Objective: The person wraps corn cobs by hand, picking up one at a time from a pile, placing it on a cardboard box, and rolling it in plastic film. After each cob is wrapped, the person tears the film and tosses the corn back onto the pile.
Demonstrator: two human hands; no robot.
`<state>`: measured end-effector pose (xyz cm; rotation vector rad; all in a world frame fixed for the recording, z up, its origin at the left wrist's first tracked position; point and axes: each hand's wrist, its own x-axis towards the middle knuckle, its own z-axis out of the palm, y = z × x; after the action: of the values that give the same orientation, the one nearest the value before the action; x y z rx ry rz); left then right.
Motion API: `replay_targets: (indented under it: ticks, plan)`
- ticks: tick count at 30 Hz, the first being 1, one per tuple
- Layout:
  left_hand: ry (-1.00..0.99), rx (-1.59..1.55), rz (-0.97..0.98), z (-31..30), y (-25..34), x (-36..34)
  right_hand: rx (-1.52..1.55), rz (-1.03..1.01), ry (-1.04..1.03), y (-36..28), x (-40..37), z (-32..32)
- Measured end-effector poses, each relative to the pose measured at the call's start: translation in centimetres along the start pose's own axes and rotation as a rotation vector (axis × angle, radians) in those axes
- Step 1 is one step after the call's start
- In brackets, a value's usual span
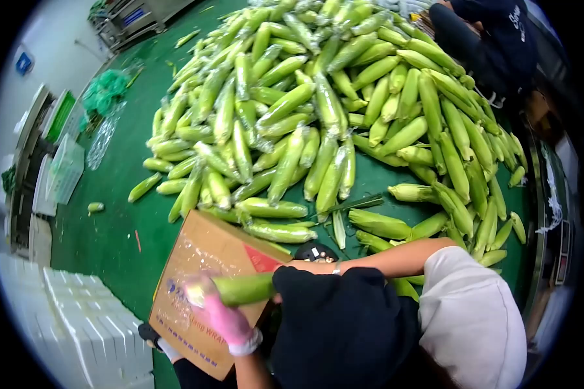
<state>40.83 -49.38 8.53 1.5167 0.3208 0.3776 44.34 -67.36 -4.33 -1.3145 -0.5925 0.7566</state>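
Observation:
My left hand (pixel 226 319), in a pink glove with a white cuff, grips a green ear of corn (pixel 243 290) in its husk. The corn lies level above a brown cardboard box (pixel 194 262) printed with "WRAP". Clear film glints on the box top, and the glove's fingertips are blurred. My right arm, in a pale sleeve, bends inward. Only part of my right hand (pixel 315 266) shows past a wristband, near the box's right edge; dark cloth (pixel 347 318) hides its fingers.
A large pile of corn (pixel 292 104) covers the green floor (pixel 110 227), many ears film-wrapped. Unwrapped ears (pixel 461 162) lie right. White foam boxes (pixel 87 318) stand lower left, a white crate (pixel 65 170) and green netting (pixel 104 91) farther back. Another person (pixel 493 39) sits upper right.

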Motion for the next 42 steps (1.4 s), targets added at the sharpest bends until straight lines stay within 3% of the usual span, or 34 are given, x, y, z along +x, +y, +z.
replay_targets:
  ticks: [1, 2, 3, 4, 5, 6, 7, 8, 9, 11, 12, 13, 14, 15, 16, 17, 18, 19, 20, 21, 22, 24, 26, 27, 28, 29, 30, 33, 35, 37, 38, 39, 41, 42]
  plan:
    - [-0.031, -0.229, 0.005, 3.6, 0.2, 1.6, -0.025, -0.195, 0.129, 1.7, 2.9, 0.3]
    - [-0.118, -0.171, 0.121, 7.0, -1.8, 4.3, -0.105, -0.412, 0.307, 3.2, 6.0, -1.0]
    - [-0.137, -0.033, 0.202, 11.8, 0.3, 5.4, -0.465, 0.112, 0.327, -5.2, 5.6, -3.1]
    - [-0.218, 0.175, 0.270, 13.3, -1.5, 8.3, -0.479, 0.156, 0.589, -5.1, 9.4, -6.5]
    - [-0.395, 0.165, 0.140, 13.4, -4.2, 12.0, -0.079, -0.115, 0.771, -6.8, 11.2, -10.5]
    - [-0.401, 0.122, 0.085, 14.2, -4.4, 13.7, -0.522, 0.252, 0.665, -7.7, 15.1, -17.0]
    - [-0.386, 0.475, 0.340, 13.5, -5.3, 15.1, -0.248, 0.284, 0.893, -12.5, 14.6, -19.1]
    - [-0.367, 0.318, 0.276, 13.0, -4.2, 14.6, -0.424, 0.006, 1.020, -12.3, 16.0, -23.5]
    - [-0.343, 0.169, 0.208, 11.9, -2.5, 13.7, -0.356, -0.120, 0.867, -13.9, 14.7, -26.2]
    - [-0.264, 0.149, 0.076, 6.8, -1.5, 12.6, -0.449, -0.108, 0.793, -15.4, 9.6, -27.8]
    - [-0.159, 0.273, 0.070, 3.5, -1.1, 11.7, -0.628, -0.279, 0.738, -12.6, 6.6, -28.6]
    - [-0.045, 0.391, 0.061, -0.2, -1.3, 10.5, -0.816, -0.129, 0.725, -8.0, 3.2, -29.8]
    - [0.032, 0.428, 0.013, -4.7, -1.9, 9.1, -0.917, 0.201, 0.682, -5.9, -2.1, -27.2]
    - [0.120, 0.472, -0.038, -9.4, -2.3, 7.7, -0.799, 0.542, 0.470, -3.4, -6.6, -25.0]
    - [0.193, 0.551, -0.088, -14.0, -3.2, 6.2, -0.856, 0.588, 0.320, -3.1, -10.4, -20.9]
    - [0.285, 0.633, -0.141, -18.0, -4.3, 4.5, -1.051, 0.924, 0.182, 3.5, -15.3, -19.4]
    - [0.266, 0.777, -0.101, -20.8, -4.5, 3.0, -0.991, 1.016, 0.121, 6.0, -17.8, -17.6]
    - [0.315, 0.774, -0.047, -21.6, -4.4, 1.5, -1.111, 0.874, 0.209, 6.6, -18.5, -15.9]
    - [0.345, 0.863, -0.121, -22.7, -4.1, 0.5, -1.310, 0.599, 0.478, 11.4, -20.9, -16.1]
    - [0.393, 0.759, -0.309, -23.0, -3.4, -0.1, -1.150, 0.801, 0.447, 7.9, -18.4, -15.9]
    - [0.427, 0.929, -0.292, -23.9, -3.9, -0.5, -1.172, 0.781, 0.433, 4.7, -16.3, -15.0]
    - [0.456, 0.988, -0.175, -26.9, -6.7, -0.1, -1.189, 0.452, 0.639, -0.4, -12.2, -13.1]
    - [0.453, 1.115, -0.177, -26.4, -6.3, 0.9, -0.765, 0.104, 0.739, -8.7, -6.4, -10.0]
    - [0.406, 0.980, -0.223, -27.3, -7.7, 1.8, -0.648, -0.069, 0.703, -12.7, -3.8, -8.0]
    - [0.325, 0.959, -0.281, -25.0, -5.5, 2.3, -0.395, -0.074, 0.603, -15.6, -1.2, -6.7]
    - [0.277, 1.135, -0.106, -25.3, -7.2, 2.8, -0.240, -0.059, 0.538, -15.7, 1.3, -6.5]
    - [0.247, 1.208, -0.176, -24.2, -6.8, 3.3, -0.020, -0.191, 0.419, -16.4, 5.5, -3.5]
    - [0.202, 1.172, -0.217, -24.4, -8.1, 4.4, 0.163, -0.170, 0.160, -13.6, 17.3, 4.1]
    - [0.176, 1.074, -0.185, -24.8, -7.7, 4.5, 0.316, 0.088, 0.168, -11.3, 21.4, 8.8]
    - [0.326, 0.120, -0.607, -24.7, -5.2, 2.9, 0.439, 0.184, 0.154, -5.5, 24.4, 10.3]
    - [0.274, -0.274, -0.499, -25.5, -4.9, 2.0, 0.438, 0.182, 0.150, -4.6, 24.3, 10.6]
    - [0.275, -0.275, -0.497, -25.6, -4.9, 2.2, 0.457, 0.267, 0.160, -3.7, 23.8, 10.7]
    - [0.540, -0.500, -0.063, -23.8, -4.0, 2.9, 0.473, 0.358, 0.172, -3.4, 23.9, 11.0]
    - [0.494, -0.252, 0.028, -23.4, -4.1, 3.5, 0.430, 0.399, 0.154, -3.6, 23.8, 11.1]
